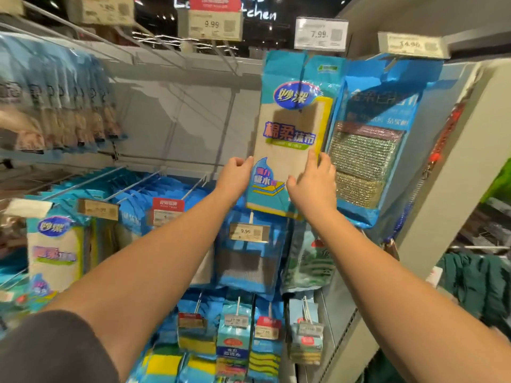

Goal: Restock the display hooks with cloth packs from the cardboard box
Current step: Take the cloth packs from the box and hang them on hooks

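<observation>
Both hands, left point(235, 175) and right point(313, 181), pinch the cloth pack's point(293, 128) lower edges.

Shop aisle: price tags point(320, 34) seen above fingers point(313, 161); packs point(132, 211) hung on hooks point(138, 186), left of them.

妙洁 on cloth pack point(293, 134), 9.99 tag point(215, 25), 7.99 tag point(320, 33)
</observation>
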